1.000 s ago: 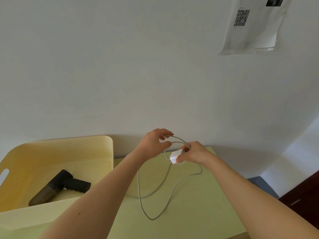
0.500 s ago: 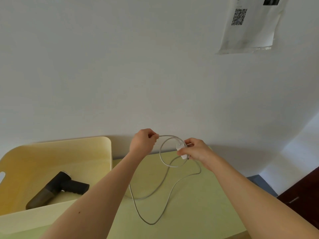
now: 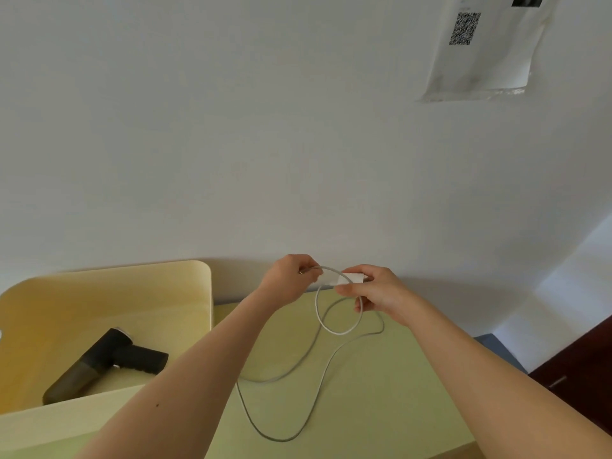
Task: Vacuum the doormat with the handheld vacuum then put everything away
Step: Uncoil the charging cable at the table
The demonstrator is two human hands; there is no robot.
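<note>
At frame centre, above the worktop (image 3: 381, 409), the left hand (image 3: 291, 279) pinches the white cable (image 3: 338, 334) and the right hand (image 3: 374, 293) grips its charger block (image 3: 347, 279), with a loop hanging below. The handheld vacuum (image 3: 99, 362) lies in the yellow bin (image 3: 132, 293) at lower left, slanting up to the right, nearer the left hand.

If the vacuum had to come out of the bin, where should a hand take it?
Probably by its handle, reaching down from above: the vacuum lies on its side in the open-topped bin, handle jutting right.
</note>
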